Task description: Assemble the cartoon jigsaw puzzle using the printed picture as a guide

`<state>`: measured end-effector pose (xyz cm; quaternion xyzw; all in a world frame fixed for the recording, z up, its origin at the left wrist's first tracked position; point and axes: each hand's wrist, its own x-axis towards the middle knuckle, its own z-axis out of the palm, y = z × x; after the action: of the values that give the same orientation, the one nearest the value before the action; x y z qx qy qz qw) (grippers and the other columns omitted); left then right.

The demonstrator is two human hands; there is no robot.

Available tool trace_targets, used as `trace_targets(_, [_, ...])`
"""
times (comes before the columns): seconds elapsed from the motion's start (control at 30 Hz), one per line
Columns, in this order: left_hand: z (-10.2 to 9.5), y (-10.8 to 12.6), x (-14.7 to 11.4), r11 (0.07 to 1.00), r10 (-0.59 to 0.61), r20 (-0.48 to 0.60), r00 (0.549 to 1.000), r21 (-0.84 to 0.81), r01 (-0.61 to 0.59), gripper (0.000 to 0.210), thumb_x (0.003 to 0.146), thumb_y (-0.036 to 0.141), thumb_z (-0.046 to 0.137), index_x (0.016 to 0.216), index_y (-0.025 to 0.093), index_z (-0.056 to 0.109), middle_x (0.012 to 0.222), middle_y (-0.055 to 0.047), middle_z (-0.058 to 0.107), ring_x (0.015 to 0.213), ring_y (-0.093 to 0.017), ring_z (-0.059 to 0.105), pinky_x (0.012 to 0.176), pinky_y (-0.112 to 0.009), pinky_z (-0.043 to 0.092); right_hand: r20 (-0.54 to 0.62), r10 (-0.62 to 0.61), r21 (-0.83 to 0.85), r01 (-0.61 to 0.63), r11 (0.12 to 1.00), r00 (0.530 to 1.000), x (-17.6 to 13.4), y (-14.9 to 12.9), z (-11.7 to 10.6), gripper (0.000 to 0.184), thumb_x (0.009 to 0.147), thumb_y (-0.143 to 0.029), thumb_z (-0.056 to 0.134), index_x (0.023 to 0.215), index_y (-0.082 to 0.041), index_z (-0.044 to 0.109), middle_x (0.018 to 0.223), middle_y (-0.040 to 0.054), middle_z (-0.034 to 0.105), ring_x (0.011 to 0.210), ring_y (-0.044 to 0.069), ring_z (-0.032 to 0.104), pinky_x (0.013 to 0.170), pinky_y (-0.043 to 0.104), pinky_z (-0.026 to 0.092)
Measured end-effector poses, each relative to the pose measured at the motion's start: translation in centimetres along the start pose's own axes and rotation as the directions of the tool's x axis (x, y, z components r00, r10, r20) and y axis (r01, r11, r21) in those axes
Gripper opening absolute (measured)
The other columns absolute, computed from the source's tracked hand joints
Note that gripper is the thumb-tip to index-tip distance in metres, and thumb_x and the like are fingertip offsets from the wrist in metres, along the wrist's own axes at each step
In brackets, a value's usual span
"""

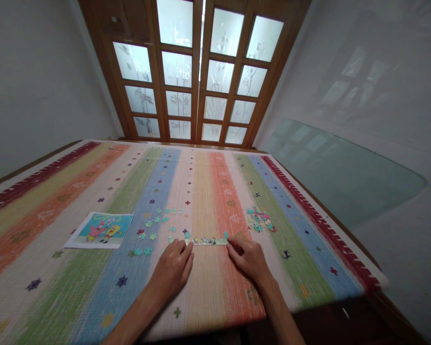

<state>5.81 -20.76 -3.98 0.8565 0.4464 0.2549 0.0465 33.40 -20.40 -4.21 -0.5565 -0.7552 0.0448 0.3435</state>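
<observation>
A narrow strip of joined jigsaw puzzle pieces [209, 241] lies flat on the striped tablecloth [204, 278]. My left hand [175, 262] rests at its left end, fingers curled and thumb close beside them. At the opposite end, my right hand [249, 257] has thumb and forefinger pinched at a teal puzzle piece [226, 235] on the corner. Another teal piece [187, 235] stands up from the strip's left corner. The fingertips partly cover both ends, so the exact contact is hard to see.
Loose teal puzzle pieces [153, 236] are scattered left of the strip. A mixed pile of puzzle pieces [259, 219] lies to the right. A printed cartoon picture [101, 230] sits farther left. Beyond the table are wooden glass-paned doors [197, 72]; a glass panel [341, 167] is at right.
</observation>
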Motion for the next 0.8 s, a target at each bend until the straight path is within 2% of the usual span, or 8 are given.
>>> trace_targets(0.2, [1.00, 0.63, -0.67, 0.994, -0.019, -0.076, 0.997, -0.109, 0.010, 0.034, 0.103, 0.016, 0.041, 0.129, 0.018, 0.064, 0.091, -0.009, 0.059, 0.085, -0.024, 0.060, 0.079, -0.038, 0.056, -0.002, -0.026, 0.006, 0.026, 1.000, 1.000, 0.07, -0.19, -0.26, 0.022, 0.093, -0.028, 0.059, 0.093, -0.020, 0.080, 0.081, 0.0060, 0.081, 0.063, 0.019, 0.075, 0.064, 0.027, 0.057])
trace_targets(0.37, [1.03, 0.71, -0.66, 0.986, -0.034, -0.103, 0.994, -0.165, 0.017, 0.036, 0.103, 0.017, 0.043, 0.131, 0.020, 0.064, 0.091, -0.008, 0.059, 0.085, -0.024, 0.061, 0.080, -0.039, 0.058, 0.000, -0.021, 0.010, 0.021, 1.000, 1.000, 0.00, -0.14, -0.22, 0.023, 0.094, -0.029, 0.059, 0.094, -0.019, 0.080, 0.080, 0.0066, 0.081, 0.063, 0.020, 0.075, 0.063, 0.028, 0.057])
trace_targets(0.8, [0.92, 0.93, -0.59, 0.989, 0.003, -0.174, 0.985, -0.148, -0.029, 0.035, 0.103, 0.013, 0.044, 0.132, 0.016, 0.062, 0.090, -0.007, 0.060, 0.083, -0.023, 0.061, 0.076, -0.038, 0.058, 0.001, -0.059, 0.027, 0.059, 0.998, 0.998, -0.07, 0.13, -0.04, 0.024, 0.096, -0.028, 0.058, 0.092, -0.019, 0.080, 0.079, 0.0062, 0.080, 0.061, 0.019, 0.074, 0.060, 0.026, 0.055])
